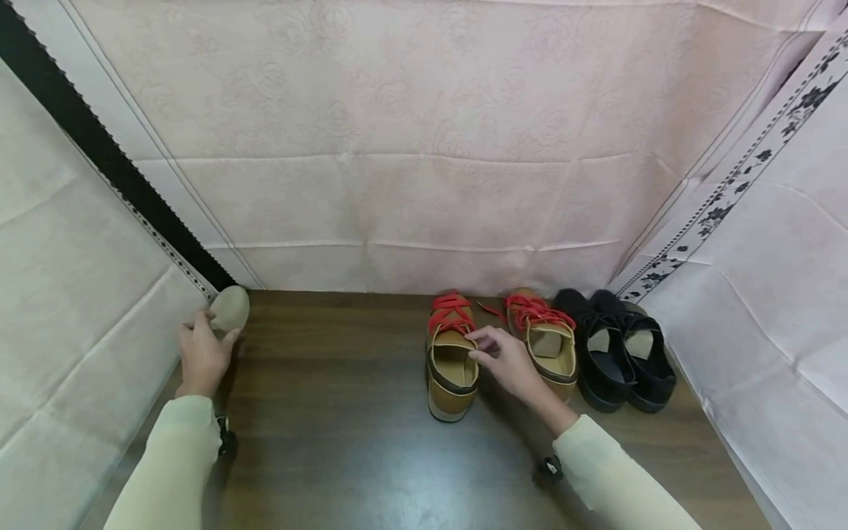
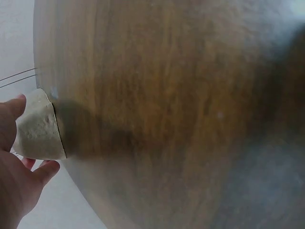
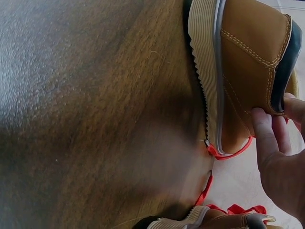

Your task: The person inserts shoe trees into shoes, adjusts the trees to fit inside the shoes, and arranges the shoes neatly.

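My left hand [image 1: 212, 333] grips a beige paper wad [image 1: 230, 309] at the table's far left corner. In the left wrist view the thumb and fingers of this hand [image 2: 29, 143] curl round the wad [image 2: 42, 125]. My right hand [image 1: 474, 346] pinches the collar of a tan shoe with red laces [image 1: 452, 361] standing near the middle back. The right wrist view shows that shoe [image 3: 243, 71] from the side, with my hand [image 3: 276, 112] holding its rim. Its matching shoe [image 1: 547, 337] stands just to the right of it.
A pair of black shoes [image 1: 617, 350] stands at the far right, next to the tan pair. The dark wooden tabletop [image 1: 331, 412] is bounded by pale pink fabric walls [image 1: 424, 147] behind and on both sides. A loose red lace [image 3: 228, 152] trails between the tan shoes.
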The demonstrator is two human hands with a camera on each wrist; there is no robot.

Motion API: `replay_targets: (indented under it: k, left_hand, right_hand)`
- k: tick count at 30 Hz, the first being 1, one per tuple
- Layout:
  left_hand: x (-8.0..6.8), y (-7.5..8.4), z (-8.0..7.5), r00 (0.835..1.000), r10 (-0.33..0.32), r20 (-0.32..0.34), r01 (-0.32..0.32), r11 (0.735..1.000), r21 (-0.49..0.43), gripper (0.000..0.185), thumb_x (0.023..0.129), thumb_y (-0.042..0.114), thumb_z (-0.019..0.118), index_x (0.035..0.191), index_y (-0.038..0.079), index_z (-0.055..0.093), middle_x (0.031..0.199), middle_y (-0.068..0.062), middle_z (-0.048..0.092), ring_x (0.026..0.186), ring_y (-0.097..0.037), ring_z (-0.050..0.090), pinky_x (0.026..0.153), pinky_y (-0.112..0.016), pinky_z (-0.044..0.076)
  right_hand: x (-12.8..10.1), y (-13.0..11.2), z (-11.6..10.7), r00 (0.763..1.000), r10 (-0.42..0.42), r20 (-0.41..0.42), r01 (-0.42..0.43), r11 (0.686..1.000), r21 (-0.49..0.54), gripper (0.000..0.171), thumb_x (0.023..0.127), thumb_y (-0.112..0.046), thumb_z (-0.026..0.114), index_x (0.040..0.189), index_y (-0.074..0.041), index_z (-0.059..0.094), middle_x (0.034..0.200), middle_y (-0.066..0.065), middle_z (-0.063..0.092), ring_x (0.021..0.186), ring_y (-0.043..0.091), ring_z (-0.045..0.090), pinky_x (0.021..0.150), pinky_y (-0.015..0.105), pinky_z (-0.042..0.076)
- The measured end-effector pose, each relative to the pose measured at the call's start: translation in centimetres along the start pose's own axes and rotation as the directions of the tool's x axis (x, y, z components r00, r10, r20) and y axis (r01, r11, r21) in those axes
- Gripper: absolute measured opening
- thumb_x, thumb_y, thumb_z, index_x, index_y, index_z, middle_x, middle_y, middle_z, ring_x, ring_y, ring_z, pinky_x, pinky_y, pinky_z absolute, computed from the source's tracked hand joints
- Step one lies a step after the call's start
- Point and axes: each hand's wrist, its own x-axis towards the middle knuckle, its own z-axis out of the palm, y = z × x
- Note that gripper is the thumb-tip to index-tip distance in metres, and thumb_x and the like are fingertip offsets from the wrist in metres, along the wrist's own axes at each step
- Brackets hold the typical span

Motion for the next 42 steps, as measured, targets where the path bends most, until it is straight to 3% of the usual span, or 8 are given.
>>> replay_targets:
  k: [17,30,34,42]
  left_hand:
    - [0.1,-0.3,0.0,0.999,-0.041,-0.008,0.041,0.999,-0.027,0.057,0.101,0.016,0.063,0.150,0.001,0.037,0.149,-0.036,0.025,0.133,-0.055,0.035,0.106,-0.067,0.035]
    - [-0.9,0.6,0.0,0.999,0.008,-0.047,-0.009,1.000,-0.025,0.055,0.101,0.016,0.061,0.150,0.002,0.040,0.142,-0.037,0.032,0.126,-0.052,0.039,0.103,-0.065,0.038]
    - [-1.1,0.9,0.1,0.995,0.041,-0.092,-0.045,0.998,-0.042,0.054,0.100,0.014,0.064,0.148,0.002,0.044,0.140,-0.037,0.034,0.127,-0.053,0.040,0.105,-0.065,0.037]
    - [-2.2,1.7,-0.2,0.989,0.102,-0.104,-0.106,0.994,-0.032,0.053,0.098,0.015,0.067,0.145,0.002,0.046,0.137,-0.037,0.037,0.123,-0.053,0.042,0.101,-0.066,0.039]
  right_hand:
    - [0.0,-0.1,0.1,1.000,0.006,0.010,-0.006,1.000,0.003,0.025,0.091,-0.013,0.080,0.115,-0.018,0.074,0.093,0.001,0.069,0.089,0.017,0.069,0.082,0.038,0.058]
    - [-0.1,0.0,0.0,1.000,0.011,0.011,-0.011,1.000,0.009,0.025,0.091,-0.013,0.080,0.115,-0.019,0.075,0.095,0.002,0.069,0.090,0.017,0.069,0.083,0.038,0.058]
    - [0.0,0.0,0.0,1.000,0.002,-0.001,-0.002,1.000,0.006,0.026,0.090,-0.013,0.080,0.115,-0.020,0.075,0.095,0.002,0.069,0.090,0.018,0.069,0.082,0.037,0.058]
    - [-0.1,0.1,0.1,1.000,-0.008,-0.007,0.008,1.000,0.016,0.027,0.090,-0.012,0.080,0.116,-0.019,0.074,0.095,0.002,0.068,0.090,0.017,0.068,0.084,0.040,0.058]
